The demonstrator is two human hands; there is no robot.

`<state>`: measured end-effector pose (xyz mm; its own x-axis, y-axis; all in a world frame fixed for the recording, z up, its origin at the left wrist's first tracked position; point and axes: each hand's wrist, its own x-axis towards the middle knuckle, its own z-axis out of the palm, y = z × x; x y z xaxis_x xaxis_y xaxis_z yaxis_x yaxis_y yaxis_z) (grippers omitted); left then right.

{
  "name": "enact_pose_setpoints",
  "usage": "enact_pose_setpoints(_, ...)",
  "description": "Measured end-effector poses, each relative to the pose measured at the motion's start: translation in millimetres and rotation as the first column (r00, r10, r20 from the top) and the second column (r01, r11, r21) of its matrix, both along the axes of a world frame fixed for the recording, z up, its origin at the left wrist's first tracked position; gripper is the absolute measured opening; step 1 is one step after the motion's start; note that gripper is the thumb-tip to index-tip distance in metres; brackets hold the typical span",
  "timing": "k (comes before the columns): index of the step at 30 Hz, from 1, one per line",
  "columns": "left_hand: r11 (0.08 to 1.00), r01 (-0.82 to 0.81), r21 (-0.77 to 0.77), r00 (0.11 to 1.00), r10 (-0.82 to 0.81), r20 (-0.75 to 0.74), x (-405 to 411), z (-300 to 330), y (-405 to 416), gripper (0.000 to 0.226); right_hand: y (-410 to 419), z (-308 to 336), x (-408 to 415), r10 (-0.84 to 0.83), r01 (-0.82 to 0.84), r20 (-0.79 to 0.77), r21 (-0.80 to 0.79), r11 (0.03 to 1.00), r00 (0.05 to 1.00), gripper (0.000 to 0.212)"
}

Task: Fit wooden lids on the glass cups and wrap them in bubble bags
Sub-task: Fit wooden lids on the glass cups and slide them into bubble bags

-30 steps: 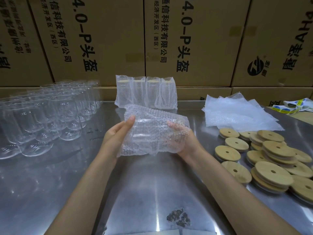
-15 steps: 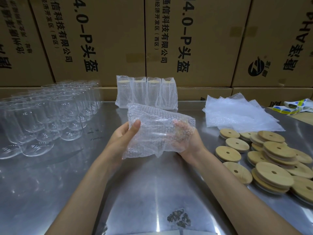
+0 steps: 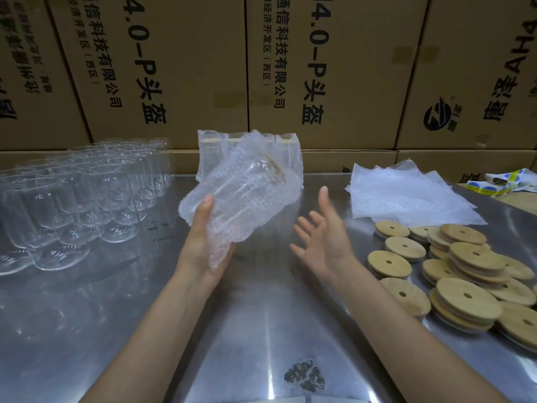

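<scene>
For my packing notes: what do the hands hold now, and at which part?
The left hand grips the bubble-wrapped glass cup at its lower end. The right hand is open and holds nothing.

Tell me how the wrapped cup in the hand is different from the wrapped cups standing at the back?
The bubble-wrapped glass cup in the left hand is tilted and off the shiny metal table; the row of bubble-wrapped cups by the cardboard boxes stands upright on it. The held cup is gripped by the left hand; nothing touches the row. The held cup is alone; the row stands side by side. Both show a wooden lid inside clear bubble bags.
</scene>
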<state>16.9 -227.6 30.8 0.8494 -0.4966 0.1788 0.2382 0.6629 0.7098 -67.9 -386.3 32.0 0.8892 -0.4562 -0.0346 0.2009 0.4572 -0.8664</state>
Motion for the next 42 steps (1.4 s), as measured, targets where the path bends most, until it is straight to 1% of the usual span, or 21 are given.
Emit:
enact_pose_setpoints(1, 0.999, -0.031, -0.008, 1.000, 0.031, -0.007, -1, 1, -1, 0.040, 8, -2, 1, 0.090, -0.090, -0.021, -0.002, 0.996, 0.996, 0.101)
enact_pose_setpoints(3, 0.992, -0.122, 0.033, 0.992, 0.122, 0.001, -4, 0, -5, 0.056, 26, -8, 4, 0.299, -0.301, -0.064, -0.037, 0.953, 0.952, 0.096)
enact_pose_setpoints(5, 0.966, -0.230, 0.116, 0.973, 0.232, -0.009, -9, -4, -10, 0.071, 46, -15, 5, 0.467, -0.471, -0.057, -0.094, 0.877, 0.882, 0.078)
enact_pose_setpoints(7, 0.912, -0.348, 0.219, 0.935, 0.354, 0.010, -18, -11, -17, 0.072, 60, -18, 7, 0.512, -0.509, 0.000, -0.119, 0.853, 0.859, 0.067)
enact_pose_setpoints(8, 0.881, -0.394, 0.262, 0.917, 0.394, 0.053, -24, -14, -20, 0.074, 64, -18, 8, 0.500, -0.495, 0.035, -0.094, 0.864, 0.865, 0.068)
enact_pose_setpoints(10, 0.847, -0.447, 0.289, 0.894, 0.420, 0.153, -33, -18, -26, 0.076, 63, -15, 9, 0.467, -0.474, 0.138, 0.025, 0.880, 0.874, 0.067)
enact_pose_setpoints(12, 0.856, -0.445, 0.264, 0.892, 0.399, 0.212, -41, -20, -32, 0.072, 54, -10, 8, 0.408, -0.446, 0.225, 0.154, 0.882, 0.885, 0.069)
enact_pose_setpoints(14, 0.871, -0.426, 0.244, 0.893, 0.362, 0.267, -48, -20, -36, 0.076, 40, -4, 5, 0.364, -0.430, 0.277, 0.230, 0.873, 0.889, 0.067)
enact_pose_setpoints(16, 0.880, -0.416, 0.229, 0.886, 0.335, 0.321, -56, -18, -39, 0.081, 27, 1, 3, 0.312, -0.396, 0.317, 0.250, 0.884, 0.896, 0.061)
enact_pose_setpoints(19, 0.902, -0.378, 0.208, 0.882, 0.282, 0.378, -64, -17, -40, 0.079, 14, 7, 0, 0.153, -0.246, 0.338, 0.253, 0.936, 0.929, 0.061)
enact_pose_setpoints(21, 0.914, -0.346, 0.211, 0.884, 0.242, 0.400, -66, -18, -41, 0.079, 7, 11, -1, 0.056, -0.152, 0.356, 0.247, 0.957, 0.933, 0.054)
enact_pose_setpoints(23, 0.931, -0.280, 0.232, 0.897, 0.168, 0.408, -65, -18, -41, 0.078, 1, 13, -3, 0.003, -0.088, 0.352, 0.227, 0.970, 0.936, 0.050)
enact_pose_setpoints(26, 0.942, -0.123, 0.313, 0.907, -0.021, 0.420, -61, -19, -39, 0.067, -4, 15, -6, -0.021, -0.019, 0.313, 0.123, 0.992, 0.949, 0.055)
enact_pose_setpoints(28, 0.938, 0.017, 0.345, 0.908, -0.159, 0.388, -56, -18, -36, 0.060, -6, 19, -9, -0.049, 0.045, 0.278, 0.021, 0.999, 0.959, 0.061)
enact_pose_setpoints(30, 0.918, 0.161, 0.363, 0.902, -0.286, 0.323, -52, -16, -31, 0.065, -6, 22, -12, -0.065, 0.092, 0.250, -0.097, 0.991, 0.966, 0.069)
enact_pose_setpoints(32, 0.894, 0.245, 0.375, 0.877, -0.369, 0.306, -48, -13, -26, 0.069, -6, 24, -15, -0.076, 0.139, 0.238, -0.261, 0.955, 0.968, 0.067)
enact_pose_setpoints(34, 0.879, 0.245, 0.410, 0.846, -0.400, 0.353, -46, -10, -21, 0.064, -4, 26, -19, -0.060, 0.160, 0.256, -0.393, 0.905, 0.965, 0.062)
enact_pose_setpoints(37, 0.887, 0.140, 0.441, 0.828, -0.349, 0.439, -44, -4, -17, 0.068, 5, 26, -20, 0.037, 0.110, 0.273, -0.506, 0.856, 0.961, 0.058)
enact_pose_setpoints(38, 0.890, 0.105, 0.445, 0.821, -0.330, 0.466, -43, -2, -15, 0.071, 8, 25, -20, 0.070, 0.094, 0.263, -0.561, 0.822, 0.962, 0.052)
enact_pose_setpoints(40, 0.889, 0.055, 0.455, 0.779, -0.323, 0.536, -43, 0, -13, 0.067, 11, 24, -19, 0.134, 0.048, 0.217, -0.671, 0.740, 0.967, 0.043)
enact_pose_setpoints(42, 0.889, 0.017, 0.458, 0.751, -0.314, 0.582, -42, 1, -10, 0.060, 13, 24, -19, 0.199, -0.032, 0.152, -0.712, 0.701, 0.968, 0.042)
